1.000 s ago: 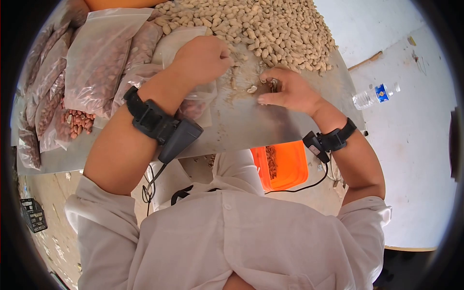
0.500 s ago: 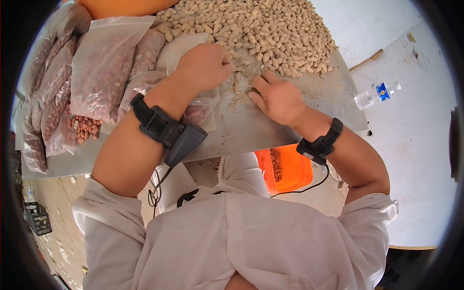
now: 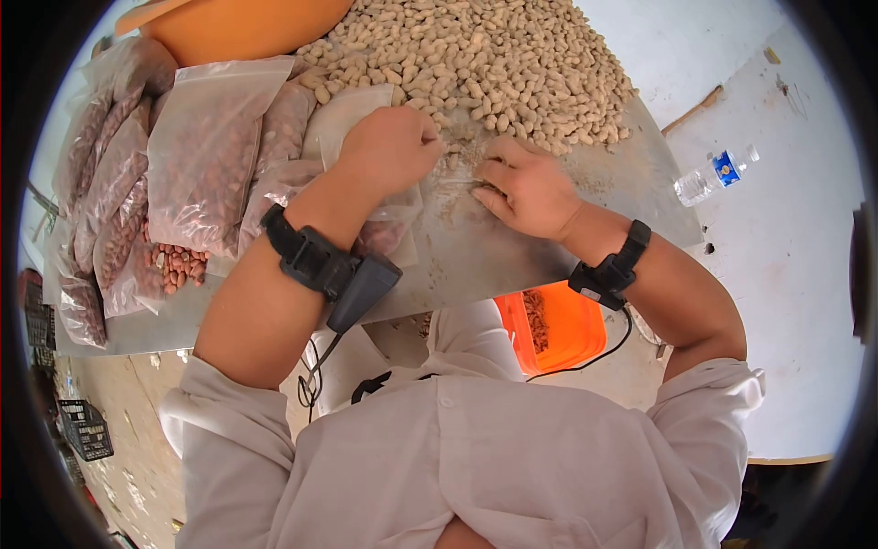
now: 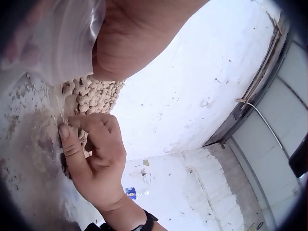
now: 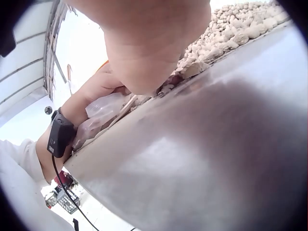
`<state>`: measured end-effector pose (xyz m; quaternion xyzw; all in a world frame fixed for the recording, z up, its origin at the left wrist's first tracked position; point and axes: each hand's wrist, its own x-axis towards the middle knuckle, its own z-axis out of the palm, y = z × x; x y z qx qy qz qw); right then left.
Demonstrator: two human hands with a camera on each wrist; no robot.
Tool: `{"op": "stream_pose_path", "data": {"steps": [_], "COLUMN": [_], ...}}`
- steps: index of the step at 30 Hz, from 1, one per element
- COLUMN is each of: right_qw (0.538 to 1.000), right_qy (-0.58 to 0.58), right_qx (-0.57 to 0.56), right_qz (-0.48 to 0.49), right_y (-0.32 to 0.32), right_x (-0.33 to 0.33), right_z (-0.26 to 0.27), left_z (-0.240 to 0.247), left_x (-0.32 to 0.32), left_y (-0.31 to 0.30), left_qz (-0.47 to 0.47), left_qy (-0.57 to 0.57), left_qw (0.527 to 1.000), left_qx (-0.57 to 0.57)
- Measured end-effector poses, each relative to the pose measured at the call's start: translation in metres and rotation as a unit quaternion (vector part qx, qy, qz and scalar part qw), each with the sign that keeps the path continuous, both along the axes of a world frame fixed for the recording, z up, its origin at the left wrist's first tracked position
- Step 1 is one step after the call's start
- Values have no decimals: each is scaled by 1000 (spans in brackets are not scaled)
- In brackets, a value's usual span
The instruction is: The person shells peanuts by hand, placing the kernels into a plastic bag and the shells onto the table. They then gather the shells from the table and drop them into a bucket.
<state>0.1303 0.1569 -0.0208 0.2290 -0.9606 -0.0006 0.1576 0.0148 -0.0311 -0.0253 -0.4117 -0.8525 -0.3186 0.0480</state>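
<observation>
My left hand [image 3: 391,154] has its fingers curled in beside a clear plastic bag [image 3: 389,233]; its fingertips are hidden, and I cannot tell whether it holds anything. A short gap to the right, my right hand [image 3: 530,192] is bent low over the metal table [image 3: 457,261], knuckles up. In the left wrist view, the thumb and bent fingers of the right hand [image 4: 98,154] close around brownish pieces that look like peanut shells. Just beyond both hands spreads a big heap of unshelled peanuts [image 3: 512,73], with crumbs and dust on the metal before it.
Bags of red peanut kernels [image 3: 206,156] crowd the left side, loose kernels [image 3: 178,267] among them. An orange basin [image 3: 238,32] stands behind. Below the table edge is an orange bin [image 3: 576,325] holding reddish bits. A plastic bottle [image 3: 700,186] lies right; a black crate [image 3: 87,430] is on the floor.
My right hand has moved left towards the left hand and turned from thumb-and-fingers apart to knuckles up, fingers bent. The left hand stays curled; the whole head view has shifted slightly.
</observation>
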Motion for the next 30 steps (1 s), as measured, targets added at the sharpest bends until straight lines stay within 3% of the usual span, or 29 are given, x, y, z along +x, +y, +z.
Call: {"op": "stream_pose_path", "data": {"steps": [2, 6, 11, 14, 30], "right_qw": [999, 996, 988, 995, 997], "right_qy": [48, -13, -102, -63, -26], "right_qx": [-18, 0, 3, 34, 36], "right_qz": [-19, -91, -119, -70, -66], "right_y": [-1, -3, -3, 7, 16], "right_x": [2, 2, 3, 9, 36], "right_z": [3, 2, 5, -6, -16], "left_z": [0, 7, 7, 5, 8], "left_x": [2, 3, 5, 4, 4], "left_y": [0, -1, -1, 0, 1], "left_qz": [0, 23, 16, 9, 13], "left_qy": [5, -49, -26, -13, -57], "left_qw": [1000, 998, 999, 1000, 998], "left_qx": [5, -32, -16, -3, -25]}}
